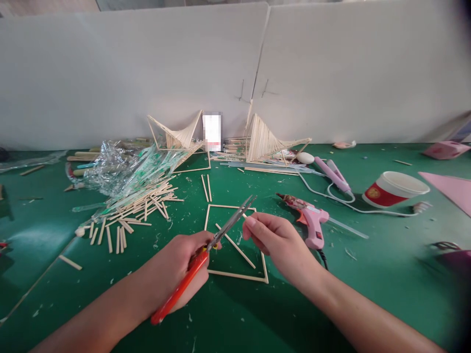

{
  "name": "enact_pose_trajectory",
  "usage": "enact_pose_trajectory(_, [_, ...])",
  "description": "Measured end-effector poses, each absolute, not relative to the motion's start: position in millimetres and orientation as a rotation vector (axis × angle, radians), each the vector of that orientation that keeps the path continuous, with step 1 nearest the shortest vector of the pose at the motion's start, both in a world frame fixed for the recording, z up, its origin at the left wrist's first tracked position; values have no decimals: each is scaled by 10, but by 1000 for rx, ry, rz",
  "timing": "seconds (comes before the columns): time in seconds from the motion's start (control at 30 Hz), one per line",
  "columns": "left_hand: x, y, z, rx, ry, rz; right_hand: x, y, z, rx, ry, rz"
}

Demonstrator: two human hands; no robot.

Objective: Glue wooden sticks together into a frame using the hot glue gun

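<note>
in the head view, the red tool [230, 225] is gripped by the left hand [191, 264], curled round its handles, its tips slightly parted above the stick frame [237, 276]. a pale stick end [245, 215] is pinched between thumb and fingertips of the right hand [272, 235], close to the blades; whether it is touched by them cannot be told. parts of the frame's sides are hidden by both hands; a loose stick [235, 246] is laid inside it.

taking the frame as dial centre, wrappers [117, 171] and cut sticks [121, 239] are heaped at ten, one curved model [180, 137] is stood at eleven and another [263, 139] near half past twelve. a glue gun [314, 220] is placed towards three, near the right hand, with a cup [395, 191] farther out. the green table [368, 279], littered with scraps, is backed by white panels [128, 63] at twelve.
</note>
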State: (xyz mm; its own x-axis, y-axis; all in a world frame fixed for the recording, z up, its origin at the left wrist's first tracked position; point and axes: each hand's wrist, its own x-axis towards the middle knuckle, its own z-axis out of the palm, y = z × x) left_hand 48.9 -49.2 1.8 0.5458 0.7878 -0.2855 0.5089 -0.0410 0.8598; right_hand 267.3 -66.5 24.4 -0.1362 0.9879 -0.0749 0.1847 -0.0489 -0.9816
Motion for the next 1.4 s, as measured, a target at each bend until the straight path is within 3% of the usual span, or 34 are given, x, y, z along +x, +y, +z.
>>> enact_pose_trajectory(0.4, [530, -572, 398, 2080, 1275, 164, 2646, -724, 238, -1329, -1584, 1038])
enact_pose_trajectory(1.4, [540, -594, 390, 2152, 1199, 261, 2639, -767, 172, -1265, -1646, 956])
